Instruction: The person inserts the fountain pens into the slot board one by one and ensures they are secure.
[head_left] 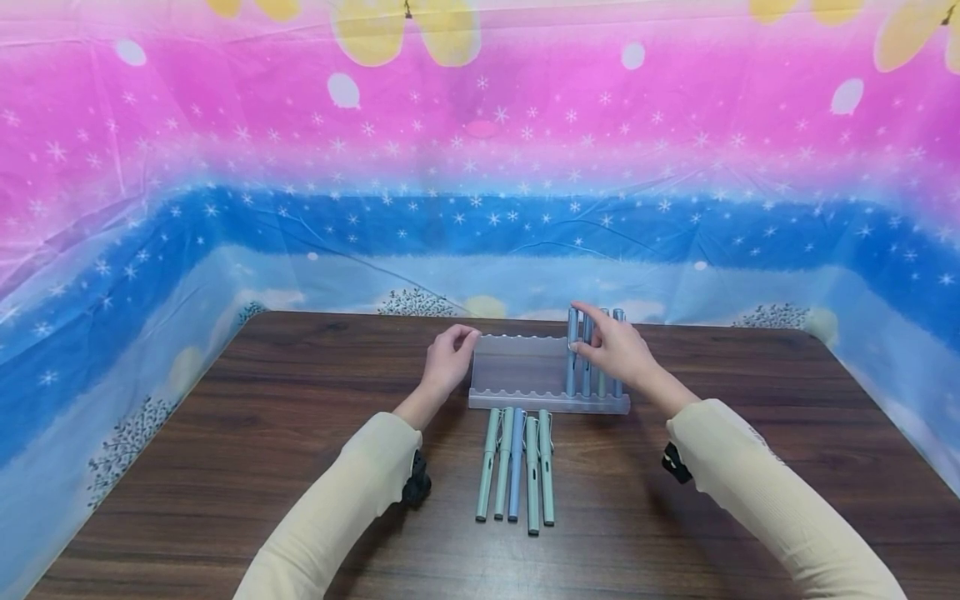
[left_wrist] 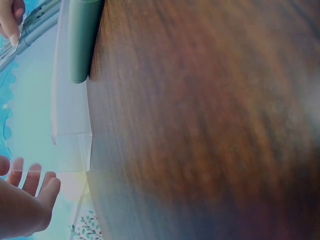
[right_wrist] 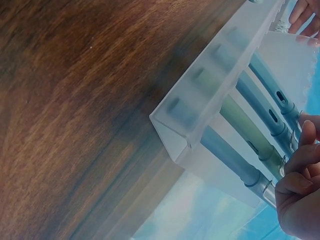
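Cream sleeves nearest, then five loose pens, four green and one blue, on the table before a frosted rack. Standing in its right end, four pens, three blue, one green. At the rack's upper left corner, the left hand in a light pinch; around the leftmost racked pen, the right hand, gripping near the cap. Partly hidden behind it, the two rightmost pens.

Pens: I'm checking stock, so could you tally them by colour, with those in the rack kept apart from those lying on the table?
Green pens lying on the table: 4
Blue pen lying on the table: 1
Green pen in the rack: 1
Blue pens in the rack: 3
Total: 9 pens
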